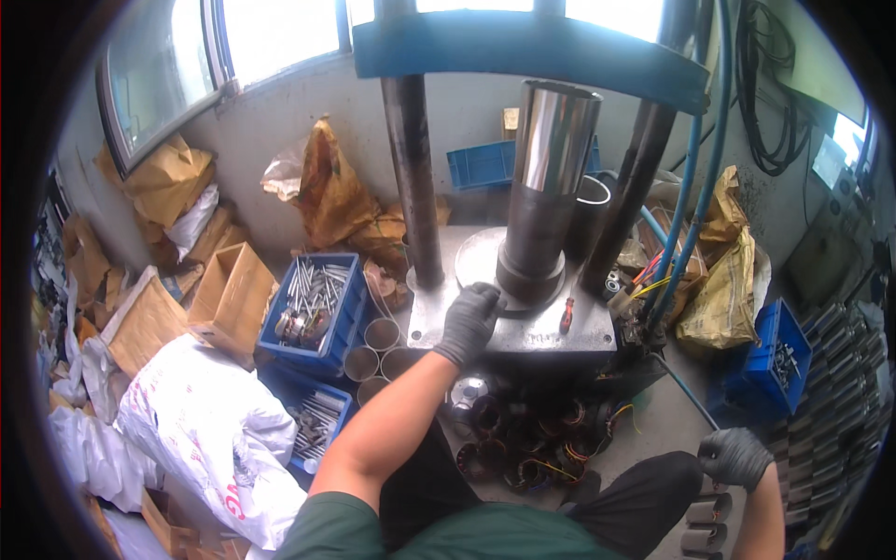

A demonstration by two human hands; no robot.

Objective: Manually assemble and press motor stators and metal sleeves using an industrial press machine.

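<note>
My left hand (473,322), in a dark grey glove, is closed at the near left edge of the round plate (478,254) on the press bed. Whatever its curled fingers hold is hidden. Just beyond it a dark metal cylinder (539,224) stands upright on a wider collar, with a shiny metal sleeve (560,140) above it. My right hand (735,457), gloved too, is wrapped round the end of a thin lever (686,392) low at the right side of the press. A red and black screwdriver (567,315) lies on the metal bed (439,329), right of the cylinder.
A blue crossbeam (532,58) spans the press columns (411,177). Blue crates of metal parts (313,303) and a white sack (210,425) sit at left. Wound motor stators (537,448) lie under the bed. Blue hoses (695,187) hang at right, near stacked metal tubes (831,392).
</note>
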